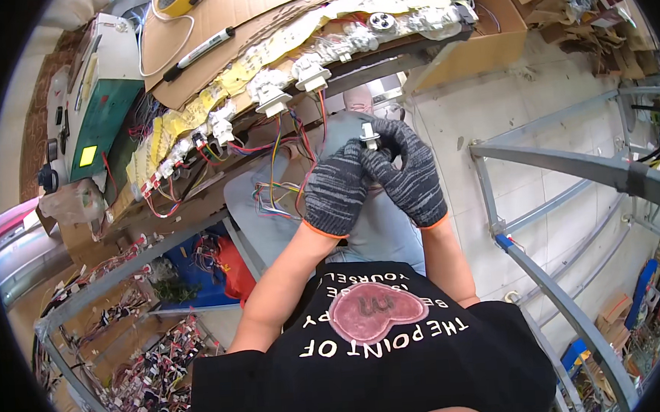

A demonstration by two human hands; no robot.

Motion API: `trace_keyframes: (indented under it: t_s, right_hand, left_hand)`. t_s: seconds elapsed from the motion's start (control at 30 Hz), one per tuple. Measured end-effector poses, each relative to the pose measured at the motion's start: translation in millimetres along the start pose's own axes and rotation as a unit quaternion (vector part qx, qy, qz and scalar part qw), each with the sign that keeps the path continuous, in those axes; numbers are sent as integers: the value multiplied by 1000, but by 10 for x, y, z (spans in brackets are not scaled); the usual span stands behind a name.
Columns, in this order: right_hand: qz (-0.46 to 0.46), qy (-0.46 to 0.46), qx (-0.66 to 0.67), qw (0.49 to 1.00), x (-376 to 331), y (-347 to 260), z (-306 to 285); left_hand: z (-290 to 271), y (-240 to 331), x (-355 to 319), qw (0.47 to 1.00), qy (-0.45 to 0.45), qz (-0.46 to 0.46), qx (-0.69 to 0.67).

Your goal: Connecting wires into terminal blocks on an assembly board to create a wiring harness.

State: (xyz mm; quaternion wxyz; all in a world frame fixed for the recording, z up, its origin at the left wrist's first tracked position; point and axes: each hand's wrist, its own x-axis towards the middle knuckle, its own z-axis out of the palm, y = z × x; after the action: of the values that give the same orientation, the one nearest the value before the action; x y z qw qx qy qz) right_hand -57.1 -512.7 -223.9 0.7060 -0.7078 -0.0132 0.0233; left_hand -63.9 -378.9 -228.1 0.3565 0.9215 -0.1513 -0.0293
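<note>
Both my hands wear dark grey striped knit gloves with orange cuffs, and they meet above my lap. Between the fingertips sits a small white plastic connector (369,135). My left hand (335,192) is closed at the connector's left side, its fingertips partly hidden. Curled around the other side, my right hand (409,172) pinches the connector with thumb and fingers. Thin coloured wires (276,190) hang beside my left hand, running down from white connector blocks (270,92) on the bench edge. Whether any wire joins the held connector is hidden by the gloves.
A cardboard-topped bench with yellow tape (260,59) lies ahead, carrying a marker (200,54). A green-and-white box with a lit display (89,155) stands left. Grey metal frames (554,158) flank me on the right. Bundled wire harnesses (159,375) fill the lower left. A cardboard box (479,53) stands far right.
</note>
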Motion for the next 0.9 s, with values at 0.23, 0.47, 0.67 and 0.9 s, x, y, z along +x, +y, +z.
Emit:
trace_keyframes:
  t_s: [0.23,0.47,0.67,0.9]
  right_hand:
    - [-132,71,-149,977,439,211,106]
    - [38,1,92,995,694,-7,169]
    - [94,2,252,963,681,93,169]
    - [-77,117,-70,988,776,-16,75]
  left_hand:
    - [-185,5,294,968,-44,-88,-230]
    - [-374,-140,476,919,-136,-92,-359]
    - [-517,10,444,905,-138,-80,-395]
    - [-653,164,585,934,-154,-207,-246]
